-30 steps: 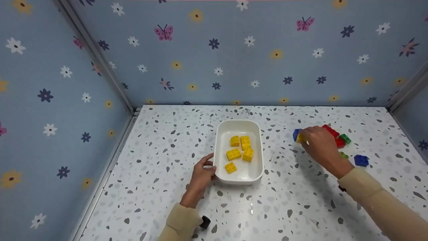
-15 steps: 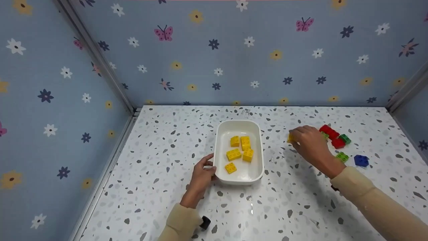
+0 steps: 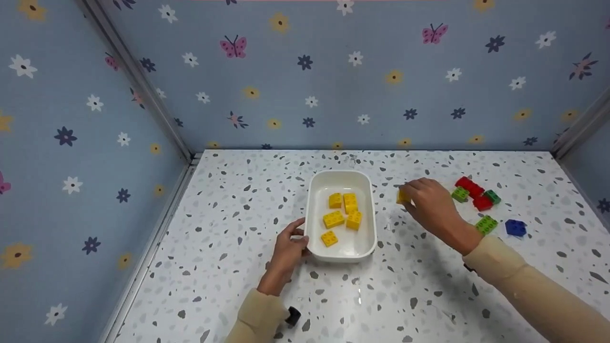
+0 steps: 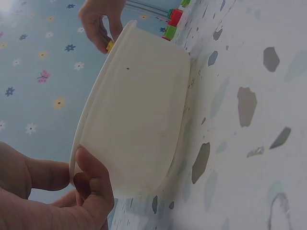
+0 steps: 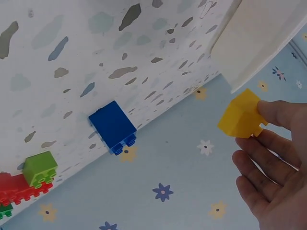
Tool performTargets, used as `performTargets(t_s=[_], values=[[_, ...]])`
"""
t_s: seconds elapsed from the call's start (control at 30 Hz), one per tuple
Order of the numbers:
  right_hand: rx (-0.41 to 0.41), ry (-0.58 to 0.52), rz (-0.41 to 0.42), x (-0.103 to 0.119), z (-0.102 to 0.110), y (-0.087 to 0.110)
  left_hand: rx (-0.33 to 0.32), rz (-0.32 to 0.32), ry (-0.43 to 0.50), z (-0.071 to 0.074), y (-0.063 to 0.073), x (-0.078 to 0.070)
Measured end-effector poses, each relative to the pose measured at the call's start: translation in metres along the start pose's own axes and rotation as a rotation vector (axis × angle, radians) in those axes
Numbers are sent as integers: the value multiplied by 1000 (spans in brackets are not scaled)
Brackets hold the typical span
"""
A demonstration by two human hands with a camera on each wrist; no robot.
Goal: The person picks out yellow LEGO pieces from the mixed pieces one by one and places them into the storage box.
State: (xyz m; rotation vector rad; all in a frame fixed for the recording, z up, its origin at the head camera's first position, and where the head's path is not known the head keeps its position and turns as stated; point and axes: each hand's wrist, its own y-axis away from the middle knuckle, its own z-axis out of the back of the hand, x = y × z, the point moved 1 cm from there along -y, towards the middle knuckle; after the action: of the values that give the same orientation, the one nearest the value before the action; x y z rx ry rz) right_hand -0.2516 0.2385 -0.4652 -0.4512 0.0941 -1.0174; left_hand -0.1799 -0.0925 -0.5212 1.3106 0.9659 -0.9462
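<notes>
A white plastic tub (image 3: 317, 181) stands on the speckled table with several yellow building bricks (image 3: 333, 219) lying apart inside. My left hand (image 3: 288, 250) pinches its near left rim between thumb and fingers, as the left wrist view shows. To the right of the tub, my right hand (image 3: 431, 205) pinches a studded yellow brick (image 5: 242, 115) between thumb and fingertips. That brick is held in the air, with the tub's right rim a short way off. A blue brick (image 5: 112, 127) appears below it in the right wrist view; the right hand hides this one from the head view.
On the table's right lie red bricks (image 3: 469, 186), a small light green brick (image 3: 460, 194) and a dark green one (image 3: 492, 196). Nearer are a larger light green brick (image 3: 487, 225) and a blue brick (image 3: 515, 227). Flower-patterned walls (image 3: 333, 95) close off the back and sides.
My right hand has moved left toward the tub with the yellow brick, away from the loose bricks, uncovering the light green ones. The left hand and tub have stayed put.
</notes>
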Motion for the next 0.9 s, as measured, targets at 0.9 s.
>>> performTargets(t_s=[0.9], values=[[91,6,120,55,-10,-9,-9,8,0,0,-2,1]])
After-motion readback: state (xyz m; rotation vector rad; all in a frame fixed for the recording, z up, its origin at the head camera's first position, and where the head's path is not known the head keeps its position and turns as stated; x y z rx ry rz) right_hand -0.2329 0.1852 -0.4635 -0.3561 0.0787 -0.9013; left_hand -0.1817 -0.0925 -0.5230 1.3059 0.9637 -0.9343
